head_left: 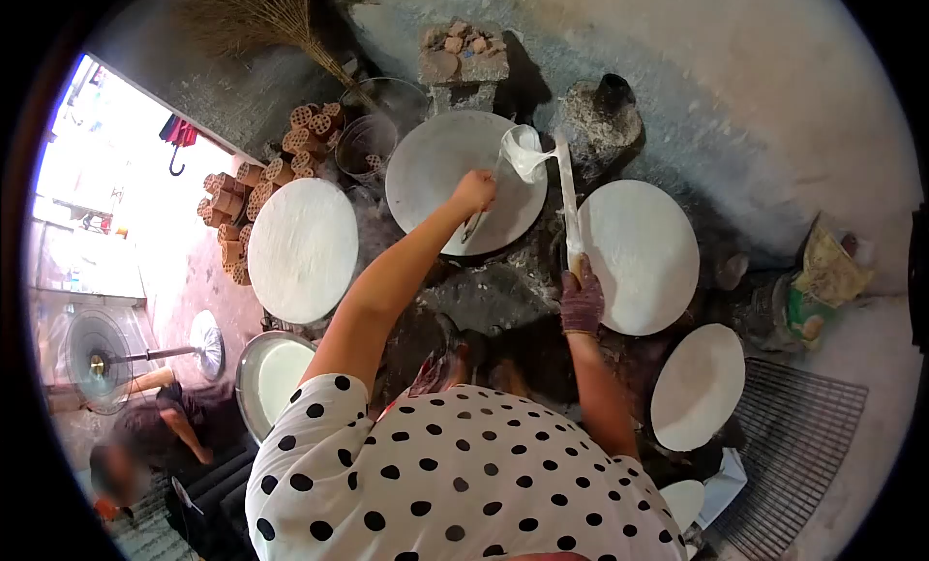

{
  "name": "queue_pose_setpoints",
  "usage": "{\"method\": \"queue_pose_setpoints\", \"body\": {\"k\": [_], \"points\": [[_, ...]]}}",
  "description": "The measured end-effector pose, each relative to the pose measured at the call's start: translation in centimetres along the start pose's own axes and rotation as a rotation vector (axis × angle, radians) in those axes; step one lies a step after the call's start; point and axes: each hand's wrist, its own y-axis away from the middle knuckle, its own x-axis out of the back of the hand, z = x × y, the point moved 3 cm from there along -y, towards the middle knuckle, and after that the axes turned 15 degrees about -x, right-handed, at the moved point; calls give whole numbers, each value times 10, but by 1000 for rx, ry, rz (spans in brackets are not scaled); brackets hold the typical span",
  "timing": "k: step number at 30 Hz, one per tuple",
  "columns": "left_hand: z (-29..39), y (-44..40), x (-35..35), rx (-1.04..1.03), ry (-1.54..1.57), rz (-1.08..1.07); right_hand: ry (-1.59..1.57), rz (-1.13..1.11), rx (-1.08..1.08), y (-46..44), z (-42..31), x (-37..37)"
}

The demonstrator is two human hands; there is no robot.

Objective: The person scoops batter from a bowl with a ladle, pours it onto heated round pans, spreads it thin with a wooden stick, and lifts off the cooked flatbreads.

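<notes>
My left hand point(474, 191) is closed around the handle of a ladle point(523, 154), its bowl coated in white batter, above a large round grey griddle point(435, 154). My right hand point(583, 298), in a purple knitted glove, grips a long flat stick point(569, 198) smeared with the same white stuff. The stick's far end is beside the ladle's bowl, and a strand of white batter spans the two. The stick passes between the griddle and a white round disc point(639, 261) on the right.
Another white disc point(303, 251) lies left, before stacked perforated briquettes point(310, 135). A basin of white liquid point(276, 382) is lower left, near a fan point(97, 363) and a seated person point(174, 416). A further disc point(699, 387) and a wire rack point(794, 454) are lower right.
</notes>
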Motion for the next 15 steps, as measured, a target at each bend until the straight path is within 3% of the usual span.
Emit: {"method": "queue_pose_setpoints", "body": {"k": [1, 3, 6, 9, 11, 12, 13, 15], "points": [[5, 3, 5, 0, 2, -1, 2, 1, 0, -2, -15, -9], [22, 13, 28, -229, -740, 132, 241, -284, -234, -10, -50, -51], [19, 15, 79, -35, -906, 109, 171, -355, -289, -27, -98, -80], [37, 57, 138, -103, -927, 282, -235, -258, -319, -19, -100, -71], [45, 89, 171, -112, -775, 426, -319, -243, -378, 8, -89, -65], [43, 102, 181, -165, -755, 497, -458, -196, -475, 18, -57, -104], [39, 113, 191, -211, -735, 567, -446, -200, -470, 21, -63, -114], [21, 122, 201, -175, -655, 533, -107, -70, -315, 12, -94, -136]]}}
